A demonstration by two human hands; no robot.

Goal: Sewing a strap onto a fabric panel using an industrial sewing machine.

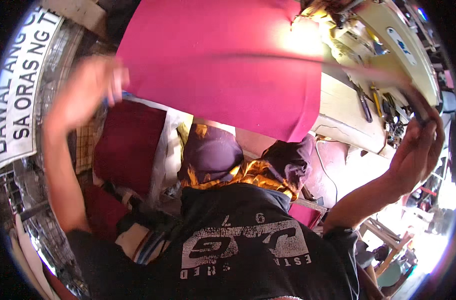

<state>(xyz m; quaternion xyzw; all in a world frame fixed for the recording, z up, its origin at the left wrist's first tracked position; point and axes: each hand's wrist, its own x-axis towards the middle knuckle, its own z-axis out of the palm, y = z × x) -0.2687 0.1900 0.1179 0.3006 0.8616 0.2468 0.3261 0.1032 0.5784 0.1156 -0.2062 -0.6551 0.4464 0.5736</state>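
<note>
Holding large magenta fabric sheet (223, 65) stretched up, far centre: left hand (88, 90) pinching its left edge, blurred. Right hand (418, 145) closed on long thin stick (338, 62). Cream sewing machine (393, 45) on desk (345, 112), far right.

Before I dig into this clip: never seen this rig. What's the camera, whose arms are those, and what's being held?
There is no machine here. The single picture comes from a wide fisheye camera worn on a person's head, looking down, so straight edges bend and the dark printed shirt at the bottom is the wearer's own. Both forearms rise from the lower edge.

The left hand grips the left edge of a large magenta cloth, held up and spread across the top of the view. The right hand is raised at the right; it seems to hold a long thin blurred strip that crosses the cloth, though blur hides the grip.

Behind the cloth at upper right stands a cream sewing machine on a worktable with small tools. Dark red fabric pieces lie below left.
</note>
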